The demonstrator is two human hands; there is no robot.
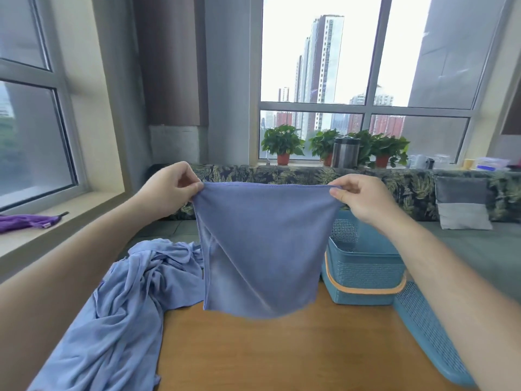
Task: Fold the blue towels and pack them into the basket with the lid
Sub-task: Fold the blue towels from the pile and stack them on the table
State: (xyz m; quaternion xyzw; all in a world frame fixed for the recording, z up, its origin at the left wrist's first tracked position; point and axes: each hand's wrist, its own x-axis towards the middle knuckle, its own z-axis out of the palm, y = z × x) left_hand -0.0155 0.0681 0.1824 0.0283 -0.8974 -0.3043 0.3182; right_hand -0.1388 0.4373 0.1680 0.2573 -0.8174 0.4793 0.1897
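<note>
Left grip point(169, 190) and right grip point(361, 198) are pinching the top corners of the blue towel point(262, 249), spreading it flat. Its lower edge is hanging over the bench point(282, 356), beside the basket point(363, 266).

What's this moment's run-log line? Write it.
blue towel: held up | left hand: pinches corner | right hand: pinches corner | teal basket: open | lid: off

no readable text anywhere
</note>
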